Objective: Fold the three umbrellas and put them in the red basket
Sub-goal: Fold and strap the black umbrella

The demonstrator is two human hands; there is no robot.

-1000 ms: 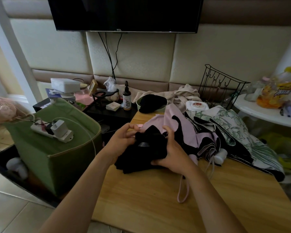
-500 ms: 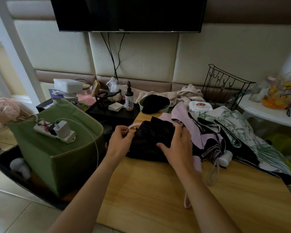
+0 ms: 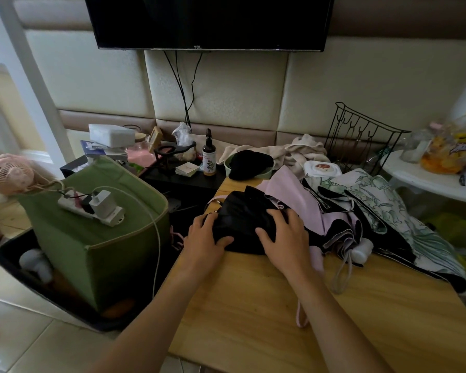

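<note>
A pink umbrella with a black lining (image 3: 242, 219) lies bunched on the wooden table (image 3: 253, 305), black side up. My left hand (image 3: 205, 235) grips its left end. My right hand (image 3: 283, 235) presses on its right part, fingers curled over the black cloth. More of its pink canopy (image 3: 299, 200) spreads behind my hands. To the right lies a second umbrella with a green leaf print on white (image 3: 382, 205), loosely collapsed, with a white handle (image 3: 363, 250) nearby. No red basket is in view. A third umbrella cannot be made out.
A green fabric box (image 3: 92, 238) with a power strip on top stands left of the table in a black tray. Behind are a spray bottle (image 3: 209, 157), a green bowl holding black cloth (image 3: 249, 164), a wipes pack (image 3: 322, 168), a wire rack (image 3: 361, 138) and a white side table (image 3: 428, 179).
Both hands have lowered the black bundle from in front of me onto the table and moved it away from me; they now press it flat.
</note>
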